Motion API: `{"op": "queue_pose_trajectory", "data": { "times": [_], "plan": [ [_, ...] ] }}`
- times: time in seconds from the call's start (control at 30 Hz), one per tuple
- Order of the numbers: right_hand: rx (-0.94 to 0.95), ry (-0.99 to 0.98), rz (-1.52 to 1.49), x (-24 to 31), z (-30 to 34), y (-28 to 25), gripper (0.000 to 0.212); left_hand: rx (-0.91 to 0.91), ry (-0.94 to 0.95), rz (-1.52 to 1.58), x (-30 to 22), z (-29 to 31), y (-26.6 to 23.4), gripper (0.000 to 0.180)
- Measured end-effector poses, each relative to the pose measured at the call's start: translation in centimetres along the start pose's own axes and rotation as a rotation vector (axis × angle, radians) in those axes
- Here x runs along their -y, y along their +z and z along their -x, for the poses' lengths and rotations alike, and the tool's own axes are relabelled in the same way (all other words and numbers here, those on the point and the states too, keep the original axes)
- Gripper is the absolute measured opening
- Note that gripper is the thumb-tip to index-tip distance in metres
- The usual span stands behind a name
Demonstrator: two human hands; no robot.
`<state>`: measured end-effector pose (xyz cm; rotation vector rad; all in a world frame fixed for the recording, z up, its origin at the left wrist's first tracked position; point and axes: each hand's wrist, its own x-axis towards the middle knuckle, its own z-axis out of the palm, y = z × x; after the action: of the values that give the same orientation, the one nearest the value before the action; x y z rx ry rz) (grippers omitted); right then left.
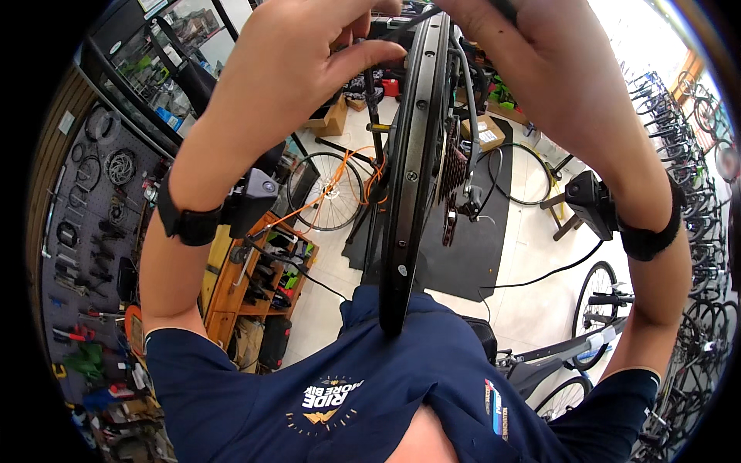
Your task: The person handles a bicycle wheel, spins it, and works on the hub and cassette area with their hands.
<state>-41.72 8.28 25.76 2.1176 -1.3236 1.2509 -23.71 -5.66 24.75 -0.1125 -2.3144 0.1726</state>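
A bicycle wheel stands upright in front of my chest, its black rim [412, 150] turned edge-on so that the holes along its inner bed show. At the rim's top left is my left hand [332, 50], with the thumb stretched to the rim's edge and the fingers curled apart from it. A black flexible strip [417, 21] crosses the top of the rim toward my right hand [532, 54]. That hand is closed around something dark, seemingly the strip; its fingertips are cut off by the upper edge. A cassette [451, 177] and a rear derailleur [466, 202] sit just right of the rim.
A black mat [471, 262] lies under the wheel on the tiled floor. Another wheel [328, 193] and an orange cable [332, 185] are at left, above a wooden tool cabinet [239, 293]. A pegboard [93, 231] lines the left wall; several bicycles [671, 154] fill the right.
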Motion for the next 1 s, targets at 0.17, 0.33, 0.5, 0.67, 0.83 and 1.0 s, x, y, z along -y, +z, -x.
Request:
{"op": "queue_pose_trajectory", "data": {
  "times": [0.17,0.33,0.5,0.67,0.83,1.0],
  "plan": [
    [0.036,0.069,-0.015,1.5,0.2,-0.3,0.008,-0.155,0.100,-0.103,-0.2,0.5,1.0,0.015],
    [-0.068,-0.125,0.029,2.9,0.1,-0.2,0.006,-0.121,-0.023,-0.060,0.5,2.4,0.6,0.020],
    [0.074,0.170,-0.113,2.3,1.7,-0.5,0.007,-0.006,-0.440,0.561,1.3,6.7,1.3,0.012],
    [0.120,0.167,-0.066,1.6,5.0,-0.2,0.025,-0.073,-0.493,1.054,4.5,14.2,0.8,0.021],
    [0.217,0.759,-0.448,3.7,8.4,-0.9,0.031,-0.168,-0.967,0.878,7.8,24.2,2.7,0.022],
    [0.162,1.077,-0.702,4.9,9.3,1.5,0.040,0.028,-1.127,0.655,6.3,30.8,8.6,0.023]
  ]
}}
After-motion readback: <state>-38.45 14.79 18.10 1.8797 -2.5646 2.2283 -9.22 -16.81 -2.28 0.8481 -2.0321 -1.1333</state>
